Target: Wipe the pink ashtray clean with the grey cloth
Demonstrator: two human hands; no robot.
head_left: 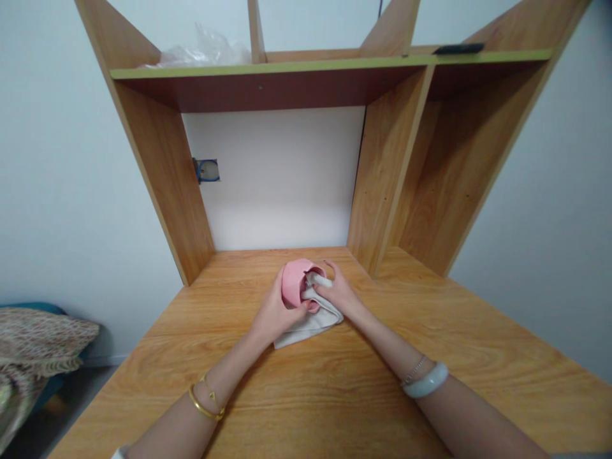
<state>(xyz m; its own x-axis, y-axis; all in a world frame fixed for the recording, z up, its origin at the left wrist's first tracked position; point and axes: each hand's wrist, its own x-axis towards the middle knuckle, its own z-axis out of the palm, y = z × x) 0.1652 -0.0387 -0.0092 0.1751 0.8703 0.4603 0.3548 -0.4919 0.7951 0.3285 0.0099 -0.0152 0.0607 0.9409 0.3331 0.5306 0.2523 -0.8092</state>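
Observation:
My left hand (272,312) grips a small pink cup (292,282), tipped on its side with the mouth facing right, just above the wooden desk (335,382). My right hand (337,294) is closed on a white cloth (310,322) and presses part of it into the cup's mouth. The rest of the cloth trails down onto the desk under both hands. A gold bangle sits on my left wrist and a pale bangle on my right.
A wooden hutch with upright panels (382,185) rises at the back of the desk. Its upper shelf (268,67) carries a crumpled clear plastic bag (205,51) and a dark flat object (459,48). A patterned blanket (33,344) lies at the far left.

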